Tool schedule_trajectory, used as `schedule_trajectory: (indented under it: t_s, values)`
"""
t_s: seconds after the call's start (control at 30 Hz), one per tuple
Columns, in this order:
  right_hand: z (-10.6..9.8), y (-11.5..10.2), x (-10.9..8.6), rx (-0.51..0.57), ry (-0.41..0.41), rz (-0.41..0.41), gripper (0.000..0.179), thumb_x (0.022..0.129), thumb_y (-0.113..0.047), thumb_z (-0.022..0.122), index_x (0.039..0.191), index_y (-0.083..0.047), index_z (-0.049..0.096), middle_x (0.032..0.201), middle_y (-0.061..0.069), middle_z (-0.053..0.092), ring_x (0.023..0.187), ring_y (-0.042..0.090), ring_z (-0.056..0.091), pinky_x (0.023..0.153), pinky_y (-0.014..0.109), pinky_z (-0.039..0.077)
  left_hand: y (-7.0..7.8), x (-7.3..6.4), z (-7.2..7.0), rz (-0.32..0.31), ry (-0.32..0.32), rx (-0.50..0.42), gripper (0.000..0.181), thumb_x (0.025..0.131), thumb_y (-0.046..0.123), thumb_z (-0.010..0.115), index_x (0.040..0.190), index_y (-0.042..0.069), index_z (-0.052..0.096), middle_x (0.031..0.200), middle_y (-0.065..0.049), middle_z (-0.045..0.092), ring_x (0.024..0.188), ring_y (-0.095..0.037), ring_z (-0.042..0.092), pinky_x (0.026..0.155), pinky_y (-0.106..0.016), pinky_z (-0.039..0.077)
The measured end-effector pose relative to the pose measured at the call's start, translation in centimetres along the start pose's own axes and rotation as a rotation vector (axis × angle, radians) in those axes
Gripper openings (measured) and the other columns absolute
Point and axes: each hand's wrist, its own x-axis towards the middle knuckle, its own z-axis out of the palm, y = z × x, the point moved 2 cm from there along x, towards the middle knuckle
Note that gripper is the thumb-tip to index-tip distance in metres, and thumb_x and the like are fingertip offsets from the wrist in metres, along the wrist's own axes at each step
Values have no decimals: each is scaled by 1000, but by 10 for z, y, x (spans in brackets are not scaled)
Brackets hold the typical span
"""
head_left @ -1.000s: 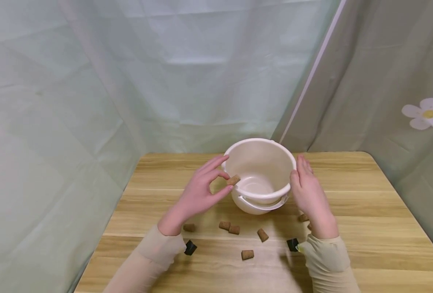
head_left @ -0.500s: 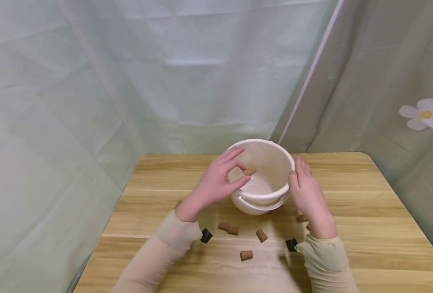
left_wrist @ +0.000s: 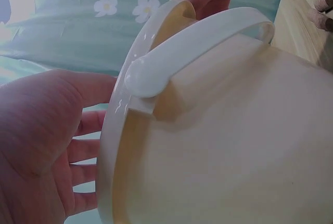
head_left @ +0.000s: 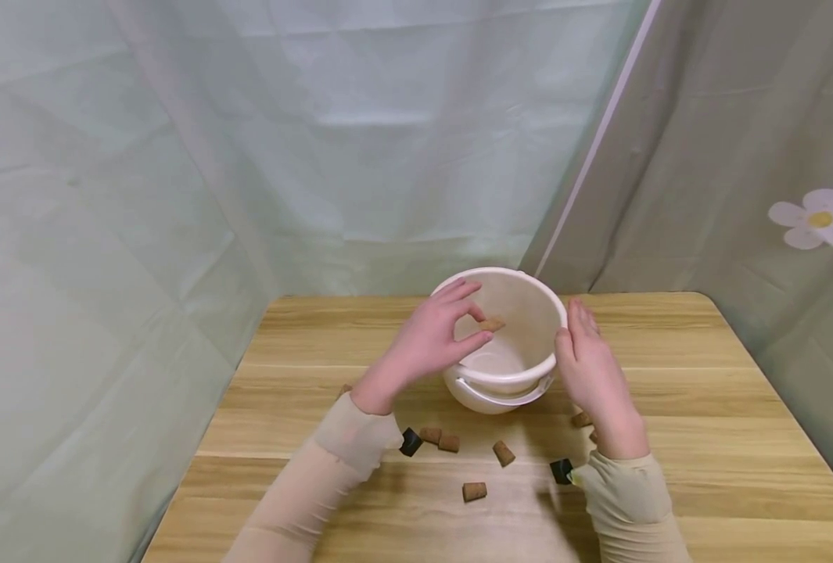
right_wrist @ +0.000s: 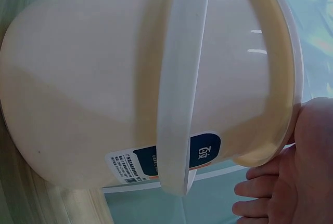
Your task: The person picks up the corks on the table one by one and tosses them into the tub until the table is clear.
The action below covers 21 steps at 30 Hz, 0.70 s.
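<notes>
Since the earlier frame, the left hand [head_left: 430, 335] and its cork [head_left: 492, 324] have shifted right, farther across the mouth of the bucket [head_left: 529, 320]; the bucket and the right hand [head_left: 592, 360] keep their places.

Left to right in the head view, a partly hidden loose cork [head_left: 344, 389] peeks out beside the left wrist. The left hand's grip is narrow, pinching the cork between thumb and finger. The cork lies right of the grip, over the bucket's mouth, its long axis slanting slightly up and away from the fingertips. Only the left hand reaches it; the right hand is across the bucket. Under the left cuff [head_left: 360, 434] sits a black block [head_left: 411, 442], then two touching corks [head_left: 439, 439], a nearer cork [head_left: 474, 491] and a slanted cork [head_left: 504, 453] on the desk [head_left: 282, 500]. The right hand's fingers lie straight against the rim, holding nothing.

The left wrist view shows the handle's joint [left_wrist: 148, 78] but hides the pinched cork behind the rim. The right wrist view alone shows a dark label [right_wrist: 164, 156] on the bucket's side.
</notes>
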Motion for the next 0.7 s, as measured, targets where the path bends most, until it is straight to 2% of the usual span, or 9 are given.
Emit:
schedule_trajectory:
  t_s: [0.17,0.5,0.7]
  values:
    - [1,0,0,-4,-2,-3,66,116,-34,26,167,6,16,174,26,14,160,47,14,130,61,15,3,3,1,10,3,5,18,98,30,81,100,13,75,159,-16,53,155,-35,40,129,-43,30]
    - [4,-2,1,-2,-4,-10,66,116,-34,26,167,7,16,174,27,15,160,47,15,130,61,16,3,2,2,61,68,-9,25,96,29,84,109,10,75,159,-17,54,152,-38,43,128,-47,30]
    - [2,-2,2,-3,-6,-2,66,116,-35,25,167,6,16,174,26,15,161,47,15,129,61,17,2,0,2,82,102,-12,23,96,28,84,107,10,75,157,-17,56,151,-37,45,128,-43,31]
